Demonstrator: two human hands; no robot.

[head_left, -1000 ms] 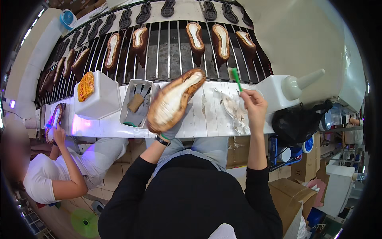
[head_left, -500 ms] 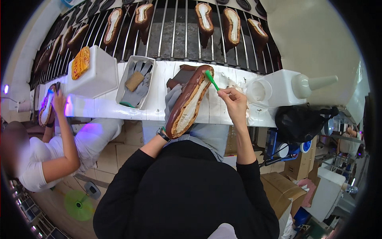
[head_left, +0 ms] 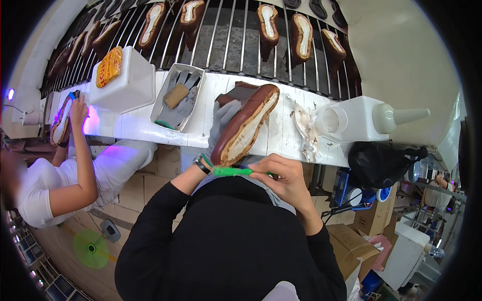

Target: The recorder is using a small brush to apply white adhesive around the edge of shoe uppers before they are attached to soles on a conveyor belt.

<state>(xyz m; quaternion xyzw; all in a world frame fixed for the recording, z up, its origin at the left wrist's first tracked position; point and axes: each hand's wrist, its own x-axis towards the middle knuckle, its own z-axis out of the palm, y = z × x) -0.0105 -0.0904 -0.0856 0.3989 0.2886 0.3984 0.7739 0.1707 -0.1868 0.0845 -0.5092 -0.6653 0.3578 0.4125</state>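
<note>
A brown leather boot upper on its last (head_left: pixel 232 131) lies sole up and slanted, with a pale, whitish strip along the middle of its underside. My left hand (head_left: pixel 219 123), in a grey glove, grips it from the left side; most of the fingers are behind the leather. In my bare right hand (head_left: pixel 285 179) is a small green brush (head_left: pixel 233 171), pinched by the handle. It lies level, its head by the near end of the boot; whether the bristles touch the boot I cannot tell.
A white box (head_left: pixel 197 108) of grey gloves and a tan block stands left, beside a white container (head_left: pixel 131 83). Rightward are a white bottle (head_left: pixel 359 120) with a long nozzle and crumpled scraps (head_left: pixel 306 128). Beyond, a rail rack (head_left: pixel 226 45) carries several uppers. A co-worker (head_left: pixel 75 185) sits left.
My right hand has drawn the brush from the far end of the boot down to its near end, turning it level. The view has shifted slightly.
</note>
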